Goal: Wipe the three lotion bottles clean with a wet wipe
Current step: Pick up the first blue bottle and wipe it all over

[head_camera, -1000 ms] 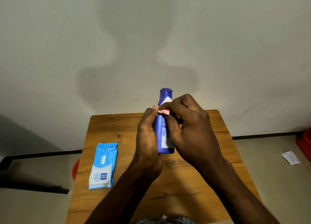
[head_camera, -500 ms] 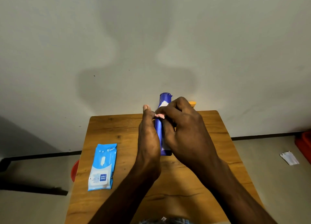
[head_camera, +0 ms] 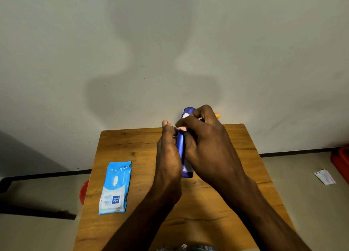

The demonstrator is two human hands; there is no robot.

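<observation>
Blue lotion bottle [head_camera: 182, 152] upright at centre of wooden surface [head_camera: 132, 148], base resting on it, pressed between both hands. Left hand [head_camera: 168, 156] flat against bottle's left side, thumb raised, grip bracing rather than clenched. Right hand [head_camera: 205, 143] curled over bottle's right side and shoulder, grip closed on a scrap of white wet wipe [head_camera: 184, 116] showing near the cap. Pack of wipes [head_camera: 115, 187] left of bottle, well apart, lying flat. Sliver of orange [head_camera: 217, 116] behind bottle, just past right hand; possibly another bottle, too hidden to tell. Third bottle nowhere visible. Red object [head_camera: 83, 191] under surface's left edge, white paper [head_camera: 324, 177] on floor far right of bottle. Likely light, rigid, smooth plastic, slippery when damp; best held around mid-body while wiping shoulder and cap.
</observation>
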